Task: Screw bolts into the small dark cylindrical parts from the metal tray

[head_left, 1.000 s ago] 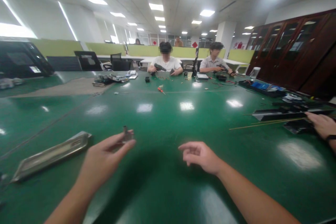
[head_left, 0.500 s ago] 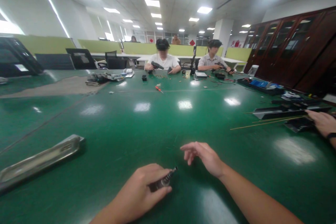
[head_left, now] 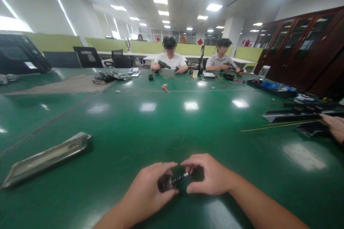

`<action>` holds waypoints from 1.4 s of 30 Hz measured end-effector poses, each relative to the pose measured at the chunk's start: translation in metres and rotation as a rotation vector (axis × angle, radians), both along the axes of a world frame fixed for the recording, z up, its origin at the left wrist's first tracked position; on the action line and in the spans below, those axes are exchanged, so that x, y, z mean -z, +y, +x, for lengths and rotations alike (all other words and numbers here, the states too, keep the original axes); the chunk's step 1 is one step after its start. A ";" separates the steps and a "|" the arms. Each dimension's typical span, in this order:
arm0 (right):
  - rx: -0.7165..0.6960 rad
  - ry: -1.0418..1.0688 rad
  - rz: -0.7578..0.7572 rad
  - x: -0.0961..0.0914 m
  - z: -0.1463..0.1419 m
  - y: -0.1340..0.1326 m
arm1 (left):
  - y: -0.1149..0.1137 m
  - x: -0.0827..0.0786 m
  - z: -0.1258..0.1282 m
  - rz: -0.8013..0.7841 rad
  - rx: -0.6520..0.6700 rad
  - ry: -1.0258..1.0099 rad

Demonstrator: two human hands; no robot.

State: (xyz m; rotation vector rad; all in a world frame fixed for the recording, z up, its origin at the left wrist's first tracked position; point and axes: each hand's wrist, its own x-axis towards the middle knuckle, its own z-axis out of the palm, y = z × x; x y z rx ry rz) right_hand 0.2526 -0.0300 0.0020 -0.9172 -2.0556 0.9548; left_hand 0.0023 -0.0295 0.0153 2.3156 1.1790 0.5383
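Head view: left hand (head_left: 149, 189) grips a dark, partly hidden piece (head_left: 168, 183); right hand (head_left: 215, 176) gapes beside it.

No lettering can be read. A white label (head_left: 30, 65) on a black case (head_left: 12, 54), upper left of the frame, is too blurred to decipher; two red diamond-shaped signs (head_left: 200, 42) in the background, upper center, are likewise too small and distant to make out.

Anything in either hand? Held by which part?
Left hand holds a dark cylindrical piece with a narrow silver tip, gripped around its thick body end. Right hand is open near the tip, nothing visibly held.
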 end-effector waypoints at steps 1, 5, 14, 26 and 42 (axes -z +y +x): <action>-0.004 -0.011 0.005 0.000 0.000 0.000 | 0.000 -0.001 0.000 0.009 -0.012 0.002; -0.007 -0.044 0.017 -0.003 0.000 -0.001 | -0.002 -0.001 0.001 -0.013 -0.040 -0.006; -0.047 -0.095 0.055 -0.001 -0.002 -0.003 | 0.001 0.003 0.001 0.026 0.002 -0.051; -0.040 -0.140 0.094 0.004 -0.006 -0.006 | -0.003 0.002 0.004 0.109 0.083 -0.089; -0.003 -0.189 0.229 -0.002 -0.012 -0.012 | -0.007 0.004 0.009 0.116 0.075 -0.075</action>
